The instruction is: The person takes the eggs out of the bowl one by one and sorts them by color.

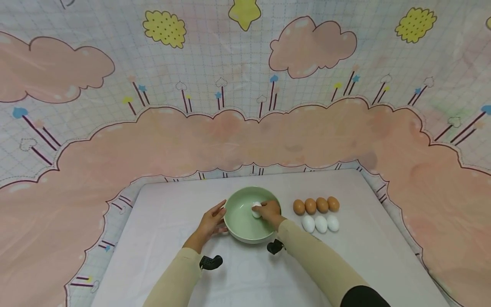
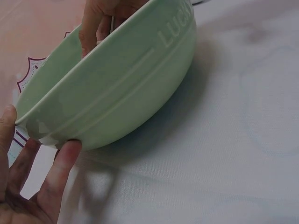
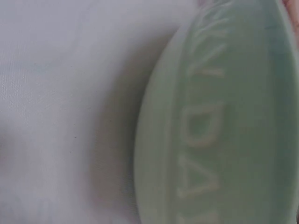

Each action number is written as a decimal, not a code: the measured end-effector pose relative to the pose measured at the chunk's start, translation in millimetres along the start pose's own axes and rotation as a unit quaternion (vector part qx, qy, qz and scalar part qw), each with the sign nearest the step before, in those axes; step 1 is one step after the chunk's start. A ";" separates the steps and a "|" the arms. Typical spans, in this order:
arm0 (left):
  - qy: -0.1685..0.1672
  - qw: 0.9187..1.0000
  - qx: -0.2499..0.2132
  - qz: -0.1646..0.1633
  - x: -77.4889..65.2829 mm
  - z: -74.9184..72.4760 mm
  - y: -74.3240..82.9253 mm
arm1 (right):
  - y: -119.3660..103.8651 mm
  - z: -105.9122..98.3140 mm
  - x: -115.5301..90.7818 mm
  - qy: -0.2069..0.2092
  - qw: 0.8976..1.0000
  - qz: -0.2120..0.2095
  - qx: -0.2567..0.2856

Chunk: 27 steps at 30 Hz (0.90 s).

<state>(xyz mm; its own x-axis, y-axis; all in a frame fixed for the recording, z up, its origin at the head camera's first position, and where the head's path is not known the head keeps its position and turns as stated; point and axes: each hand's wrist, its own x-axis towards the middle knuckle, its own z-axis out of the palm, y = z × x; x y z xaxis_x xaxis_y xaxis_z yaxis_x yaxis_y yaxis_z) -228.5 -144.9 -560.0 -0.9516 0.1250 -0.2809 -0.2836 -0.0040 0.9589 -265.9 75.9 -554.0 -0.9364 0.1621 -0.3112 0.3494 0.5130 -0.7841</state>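
Observation:
A light green bowl with raised letters on its outer wall stands on the white tabletop. My left hand holds the bowl's left side; in the left wrist view its thumb is at the rim and its fingertips touch the outer wall below. Reaching over the right rim, my right hand holds a white egg inside the bowl, low over the bottom. Whether the egg touches the bottom I cannot tell. The right wrist view shows the bowl's wall close up, with the egg out of sight.
Right of the bowl lies a row of several brown eggs. In front of it are three white eggs. The white tabletop stretches around the bowl, and a patterned cloth hangs behind it.

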 end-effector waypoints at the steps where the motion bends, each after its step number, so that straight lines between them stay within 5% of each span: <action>1: 0.000 1.000 -0.002 -0.001 -0.5 0.2 0.5 | -0.3 -1.5 -1.2 -0.006 1.000 0.000 0.005; 5: -0.001 1.000 -0.004 -0.003 -0.6 0.5 0.7 | -1.8 -5.7 -2.3 -0.043 0.997 0.006 0.062; 11: 0.005 1.000 -0.001 -0.004 1.7 0.5 -0.5 | -8.6 -14.0 -4.0 -0.118 0.975 0.054 0.181; 27: 0.014 1.000 0.000 -0.015 2.6 1.2 -0.5 | -12.8 -47.2 -16.5 -0.203 0.957 0.053 0.202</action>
<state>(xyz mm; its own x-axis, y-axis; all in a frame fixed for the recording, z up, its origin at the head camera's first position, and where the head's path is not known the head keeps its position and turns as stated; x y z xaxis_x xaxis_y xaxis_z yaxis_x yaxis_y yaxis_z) -230.7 -143.4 -561.2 -0.9455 0.0967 -0.3109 -0.3125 -0.0012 0.9499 -256.5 106.4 -513.5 -0.8338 -0.1870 -0.5195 0.5032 0.1299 -0.8544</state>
